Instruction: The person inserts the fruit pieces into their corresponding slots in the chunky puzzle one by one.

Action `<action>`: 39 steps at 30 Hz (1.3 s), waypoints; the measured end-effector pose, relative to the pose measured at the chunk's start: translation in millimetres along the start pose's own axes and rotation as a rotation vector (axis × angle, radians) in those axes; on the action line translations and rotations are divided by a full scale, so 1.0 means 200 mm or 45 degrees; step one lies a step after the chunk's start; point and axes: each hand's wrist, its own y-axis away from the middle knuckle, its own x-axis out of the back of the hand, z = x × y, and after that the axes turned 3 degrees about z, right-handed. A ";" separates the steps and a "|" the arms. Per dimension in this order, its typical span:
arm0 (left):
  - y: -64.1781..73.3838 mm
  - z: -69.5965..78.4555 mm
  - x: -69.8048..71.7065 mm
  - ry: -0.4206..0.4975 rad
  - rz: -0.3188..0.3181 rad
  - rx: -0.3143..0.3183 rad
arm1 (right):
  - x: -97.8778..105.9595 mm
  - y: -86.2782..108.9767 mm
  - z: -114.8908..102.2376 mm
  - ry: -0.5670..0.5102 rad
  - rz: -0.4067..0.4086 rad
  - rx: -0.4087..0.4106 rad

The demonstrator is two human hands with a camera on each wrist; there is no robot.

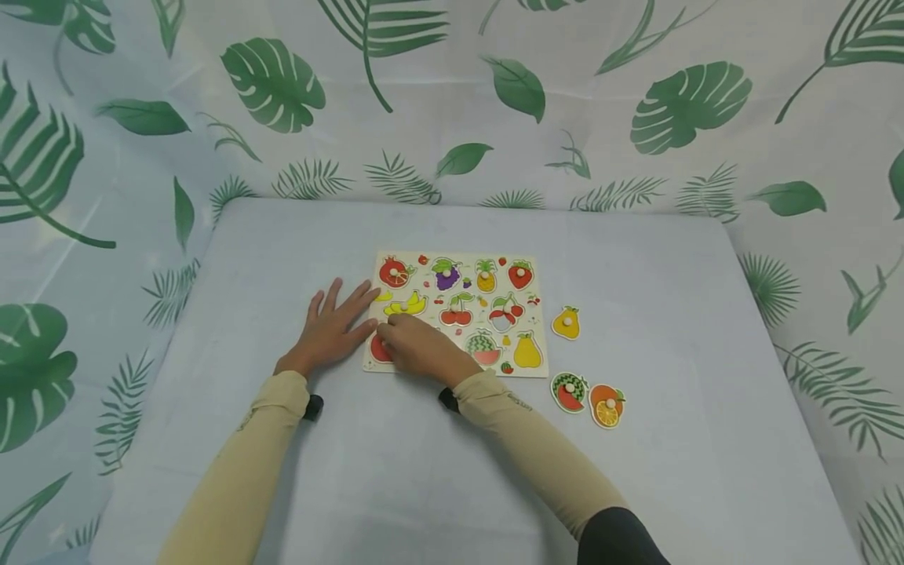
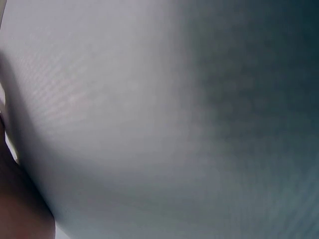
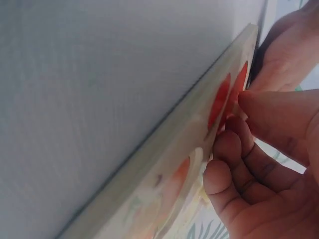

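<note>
A cream wooden fruit puzzle board lies mid-table. My left hand rests along its left edge, fingers spread and straight, fingertips touching the board. My right hand reaches over the lower left part and pinches a red fruit puzzle piece between thumb and fingers. A red printed shape shows on the board beside that piece. This hand hides part of the bottom row. Pomegranate, grapes, pineapple and strawberry pieces sit in the top row.
Right of the board lie a loose pear piece, a watermelon piece and an orange piece, each with a knob. Printed pear and watermelon pictures show on the board. The left wrist view is mostly blurred tabletop.
</note>
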 end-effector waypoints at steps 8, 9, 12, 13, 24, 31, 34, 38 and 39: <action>-0.01 0.02 0.00 0.001 -0.014 0.024 | 0.05 0.12 0.02 -0.070 0.114 0.028; -0.01 0.02 0.00 0.003 -0.015 0.027 | 0.05 0.14 0.03 -0.064 0.117 0.023; 0.00 0.02 -0.01 -0.001 -0.012 0.030 | 0.06 0.21 0.04 -0.051 0.133 -0.006; 0.01 0.02 -0.01 -0.001 -0.008 0.026 | 0.07 0.23 0.05 -0.040 0.142 -0.014; 0.01 0.03 -0.01 0.011 0.006 0.019 | 0.17 0.49 0.18 -0.009 0.202 -0.160; 0.01 0.03 -0.01 0.018 -0.006 0.025 | 0.21 0.69 0.27 0.045 0.223 -0.265; 0.01 0.04 -0.01 0.019 -0.009 0.023 | 0.24 0.77 0.31 0.034 0.226 -0.328; 0.00 0.03 0.00 0.007 -0.011 0.028 | 0.28 0.88 0.37 -0.003 0.231 -0.417; 0.01 0.03 0.00 0.007 -0.011 0.030 | 0.30 0.91 0.38 -0.005 0.229 -0.442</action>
